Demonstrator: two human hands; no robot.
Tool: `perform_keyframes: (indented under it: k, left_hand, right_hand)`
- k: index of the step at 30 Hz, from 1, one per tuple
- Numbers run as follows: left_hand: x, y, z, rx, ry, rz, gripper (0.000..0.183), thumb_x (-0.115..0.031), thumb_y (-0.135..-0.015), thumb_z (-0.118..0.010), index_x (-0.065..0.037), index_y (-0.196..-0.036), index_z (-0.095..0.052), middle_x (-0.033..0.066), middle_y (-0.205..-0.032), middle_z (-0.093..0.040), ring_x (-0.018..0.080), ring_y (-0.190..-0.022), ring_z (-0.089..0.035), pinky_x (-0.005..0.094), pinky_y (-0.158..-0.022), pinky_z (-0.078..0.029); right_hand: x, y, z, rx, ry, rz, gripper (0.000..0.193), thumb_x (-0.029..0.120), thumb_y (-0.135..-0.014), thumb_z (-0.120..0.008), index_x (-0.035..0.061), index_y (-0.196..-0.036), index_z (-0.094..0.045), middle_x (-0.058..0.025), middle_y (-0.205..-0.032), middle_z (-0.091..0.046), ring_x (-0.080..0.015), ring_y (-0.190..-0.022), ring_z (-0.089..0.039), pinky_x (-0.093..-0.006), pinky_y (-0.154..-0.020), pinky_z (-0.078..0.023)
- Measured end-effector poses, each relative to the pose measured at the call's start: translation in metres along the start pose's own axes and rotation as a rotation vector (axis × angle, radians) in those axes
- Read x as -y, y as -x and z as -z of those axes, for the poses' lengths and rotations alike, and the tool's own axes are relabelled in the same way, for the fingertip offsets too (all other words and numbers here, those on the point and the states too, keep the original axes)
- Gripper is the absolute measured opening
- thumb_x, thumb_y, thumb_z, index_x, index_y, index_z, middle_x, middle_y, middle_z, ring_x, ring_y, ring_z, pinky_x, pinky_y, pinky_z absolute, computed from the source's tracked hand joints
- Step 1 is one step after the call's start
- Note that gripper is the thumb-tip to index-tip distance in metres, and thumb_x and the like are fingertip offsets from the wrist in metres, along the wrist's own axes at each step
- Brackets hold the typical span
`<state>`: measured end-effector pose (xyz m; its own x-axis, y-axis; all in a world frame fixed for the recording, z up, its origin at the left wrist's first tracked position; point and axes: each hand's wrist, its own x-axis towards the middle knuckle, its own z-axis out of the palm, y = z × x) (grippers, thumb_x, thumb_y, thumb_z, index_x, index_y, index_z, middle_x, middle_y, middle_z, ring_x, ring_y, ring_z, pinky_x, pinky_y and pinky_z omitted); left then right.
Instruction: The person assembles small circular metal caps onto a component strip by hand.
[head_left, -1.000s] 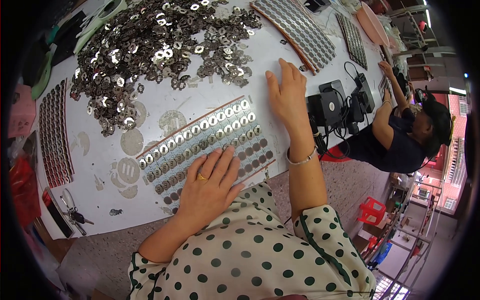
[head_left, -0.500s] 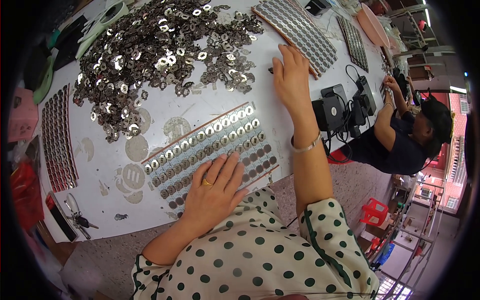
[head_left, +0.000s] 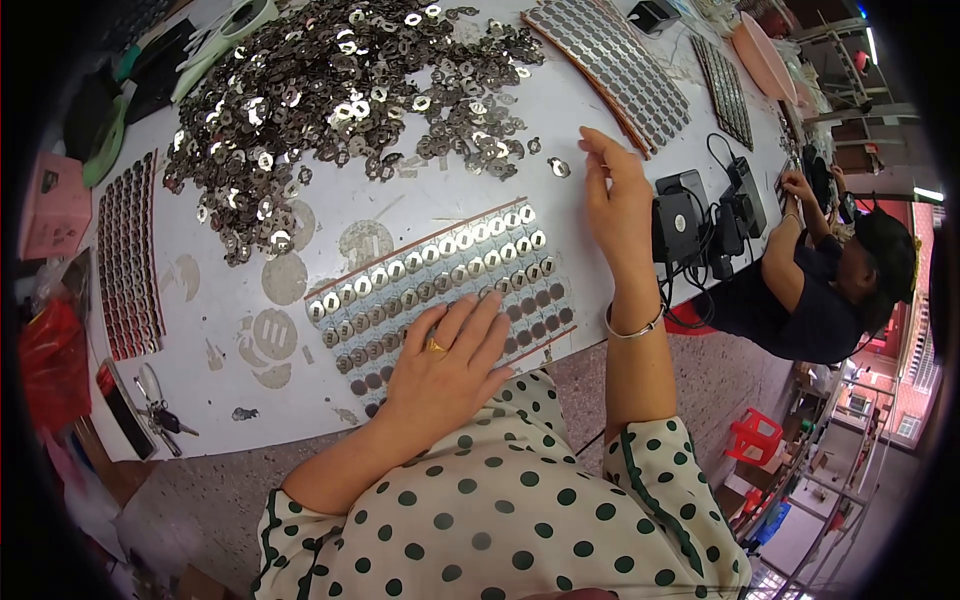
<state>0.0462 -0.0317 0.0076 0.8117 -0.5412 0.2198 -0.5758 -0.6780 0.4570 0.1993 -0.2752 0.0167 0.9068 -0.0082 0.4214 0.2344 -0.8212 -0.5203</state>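
Note:
On the white table before me lies a flat panel (head_left: 420,247) with rows of round spots. Shiny slotted metal discs (head_left: 462,242) sit on its far rows. The near rows show darker round spots (head_left: 530,337), partly covered by my left hand (head_left: 450,350), which rests on the panel with fingers spread and flat. My right hand (head_left: 618,200) hovers right of the panel, fingers loosely bent and apart, nothing visible in them. Just left of its fingertips is a loose metal piece (head_left: 559,168). A large heap of similar metal pieces (head_left: 330,110) covers the far table.
Stacked panels (head_left: 610,70) lie far right, another panel (head_left: 722,90) beyond. A panel (head_left: 130,260) lies at left, near keys (head_left: 170,420). Black power adapters with cables (head_left: 690,225) sit right of my right hand. A co-worker (head_left: 830,280) sits further right.
My right hand has drawn back a little from the stacked panels, and the loose piece now shows beside its fingertips. The view has shifted slightly. My left hand stays on the panel.

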Motion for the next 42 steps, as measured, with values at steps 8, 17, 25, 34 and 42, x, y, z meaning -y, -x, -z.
perform_keyframes:
  k: [8,17,25,34,42]
  left_hand:
    - [-0.008,-0.017,-0.009,-0.052,0.062,0.020,0.053,-0.034,-0.088,-0.075,-0.005,-0.130,-0.064,0.0115,-0.149,-0.053,0.0305,-0.135,-0.048,0.0473,-0.113,-0.036]
    - [0.011,-0.010,0.014,-0.302,0.623,0.354,0.047,-0.008,-0.095,-0.072,-0.005,-0.140,-0.057,0.0124,-0.132,-0.062,0.0249,-0.114,-0.063,0.0363,-0.094,-0.053]
    - [0.026,0.018,0.036,-0.433,1.397,0.420,0.035,-0.001,-0.099,-0.067,0.000,-0.133,-0.058,0.0060,-0.111,-0.068,0.0092,-0.099,-0.065,0.0239,-0.087,-0.053]
    - [0.039,0.047,0.037,-0.451,1.673,0.522,0.017,-0.004,-0.101,-0.065,0.000,-0.118,-0.060,0.0096,-0.112,-0.070,0.0135,-0.103,-0.068,0.0282,-0.091,-0.057]
    - [0.032,0.070,0.033,-0.507,1.462,0.540,0.035,-0.014,-0.097,-0.073,-0.004,-0.127,-0.059,0.0123,-0.125,-0.067,0.0210,-0.117,-0.064,0.0371,-0.102,-0.051]
  right_hand:
    - [0.002,-0.002,-0.010,0.162,-0.060,0.116,0.031,-0.003,-0.091,-0.067,0.0045,-0.121,-0.071,-0.0116,-0.104,-0.074,-0.0259,-0.091,-0.068,-0.0376,-0.084,-0.056]
    - [0.058,0.021,0.001,0.406,-1.293,-0.461,0.036,-0.009,-0.090,-0.068,-0.0037,-0.125,-0.061,-0.0095,-0.108,-0.071,-0.0149,-0.099,-0.066,-0.0290,-0.086,-0.056]
    - [0.112,0.063,-0.019,0.685,-1.368,-0.228,0.041,-0.014,-0.089,-0.067,-0.0023,-0.127,-0.056,-0.0094,-0.113,-0.066,-0.0116,-0.102,-0.065,-0.0258,-0.087,-0.056]
    - [0.147,0.089,-0.027,0.598,-1.251,-0.157,0.044,-0.014,-0.086,-0.072,-0.0017,-0.127,-0.062,-0.0088,-0.123,-0.057,-0.0123,-0.098,-0.063,-0.0255,-0.087,-0.056]
    - [0.151,0.103,-0.027,0.575,-1.108,-0.083,0.025,-0.007,-0.089,-0.074,-0.0003,-0.113,-0.070,-0.0060,-0.103,-0.066,-0.0125,-0.093,-0.065,-0.0246,-0.082,-0.055]
